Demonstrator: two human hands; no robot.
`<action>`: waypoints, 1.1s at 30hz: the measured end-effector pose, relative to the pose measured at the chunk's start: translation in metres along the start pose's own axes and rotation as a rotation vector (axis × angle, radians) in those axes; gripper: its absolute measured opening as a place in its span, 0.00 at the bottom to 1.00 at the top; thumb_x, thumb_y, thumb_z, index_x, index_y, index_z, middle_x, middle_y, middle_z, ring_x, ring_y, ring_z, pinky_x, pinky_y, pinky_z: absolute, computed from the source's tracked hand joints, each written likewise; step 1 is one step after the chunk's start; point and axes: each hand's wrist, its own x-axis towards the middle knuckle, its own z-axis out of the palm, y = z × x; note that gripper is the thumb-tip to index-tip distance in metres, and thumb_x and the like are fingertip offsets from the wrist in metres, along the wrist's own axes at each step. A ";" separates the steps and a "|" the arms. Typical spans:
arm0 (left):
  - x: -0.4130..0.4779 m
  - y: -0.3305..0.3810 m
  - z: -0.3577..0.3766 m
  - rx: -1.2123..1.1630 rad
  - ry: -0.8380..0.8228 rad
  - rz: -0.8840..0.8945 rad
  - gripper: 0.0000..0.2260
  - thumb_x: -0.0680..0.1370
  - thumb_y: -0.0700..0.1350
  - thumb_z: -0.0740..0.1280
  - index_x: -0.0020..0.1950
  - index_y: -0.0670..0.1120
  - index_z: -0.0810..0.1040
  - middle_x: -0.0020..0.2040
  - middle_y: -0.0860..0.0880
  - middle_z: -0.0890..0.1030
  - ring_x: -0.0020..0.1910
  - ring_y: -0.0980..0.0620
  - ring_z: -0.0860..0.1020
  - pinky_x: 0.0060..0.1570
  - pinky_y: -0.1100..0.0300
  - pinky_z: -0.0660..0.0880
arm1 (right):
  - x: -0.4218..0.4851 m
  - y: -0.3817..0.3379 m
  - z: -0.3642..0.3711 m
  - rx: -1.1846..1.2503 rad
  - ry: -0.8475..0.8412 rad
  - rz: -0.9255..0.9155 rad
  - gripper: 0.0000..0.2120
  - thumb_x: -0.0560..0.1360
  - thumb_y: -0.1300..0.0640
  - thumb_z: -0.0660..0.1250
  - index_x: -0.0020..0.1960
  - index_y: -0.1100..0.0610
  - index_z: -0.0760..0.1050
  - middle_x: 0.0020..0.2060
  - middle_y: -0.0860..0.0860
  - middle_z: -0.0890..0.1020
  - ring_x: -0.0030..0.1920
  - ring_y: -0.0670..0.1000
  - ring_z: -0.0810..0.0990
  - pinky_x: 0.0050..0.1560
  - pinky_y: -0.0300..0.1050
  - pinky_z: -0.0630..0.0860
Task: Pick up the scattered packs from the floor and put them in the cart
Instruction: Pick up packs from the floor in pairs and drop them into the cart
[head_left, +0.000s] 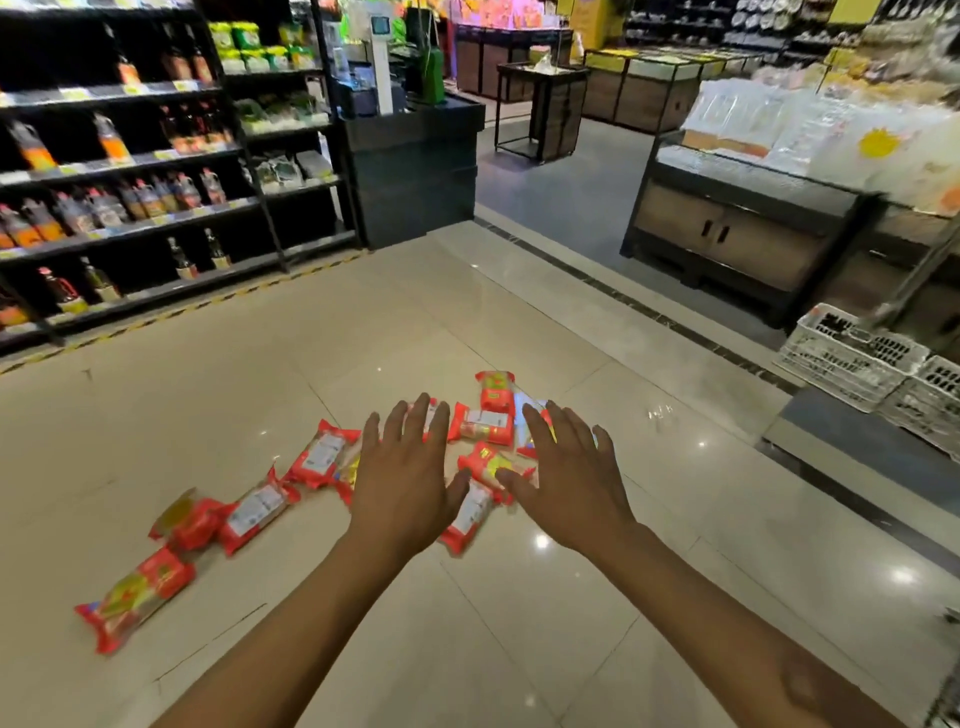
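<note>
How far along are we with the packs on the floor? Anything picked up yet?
Nothing looks done: the red packs lie scattered on the tiled floor, and no cart clearly shows in this view. In hand: nothing; the left hand and right hand are open, fingers spread, reaching over the middle of the pile. Left: every pack, including the nearest one at far left.

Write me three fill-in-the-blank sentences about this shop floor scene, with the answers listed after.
1. The scattered packs lie on the tiled ____.
2. Both hands, the left hand and the right hand, have their fingers spread ____, holding nothing.
3. The pack wrappers are mostly ____ in colour.
4. The white crates stand on the person's ____ side.

Answers: floor; open; red; right
</note>
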 end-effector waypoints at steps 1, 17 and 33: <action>0.017 -0.003 0.007 0.006 0.000 0.006 0.36 0.79 0.68 0.55 0.82 0.50 0.60 0.82 0.44 0.61 0.80 0.39 0.62 0.78 0.39 0.52 | 0.016 0.005 0.004 0.004 0.003 0.004 0.45 0.72 0.27 0.40 0.83 0.50 0.53 0.82 0.55 0.59 0.81 0.58 0.57 0.78 0.63 0.54; 0.352 -0.026 0.255 0.084 -0.220 -0.056 0.32 0.74 0.61 0.69 0.73 0.44 0.74 0.74 0.39 0.74 0.70 0.36 0.75 0.69 0.36 0.71 | 0.410 0.145 0.223 0.104 -0.237 -0.050 0.38 0.79 0.34 0.57 0.83 0.51 0.52 0.80 0.57 0.61 0.80 0.59 0.59 0.77 0.63 0.56; 0.377 -0.053 0.753 0.076 -0.693 -0.124 0.37 0.81 0.61 0.57 0.84 0.45 0.49 0.84 0.43 0.51 0.82 0.40 0.53 0.79 0.42 0.52 | 0.516 0.268 0.707 0.058 -0.609 0.039 0.41 0.79 0.34 0.60 0.83 0.53 0.51 0.81 0.58 0.59 0.81 0.58 0.56 0.77 0.60 0.52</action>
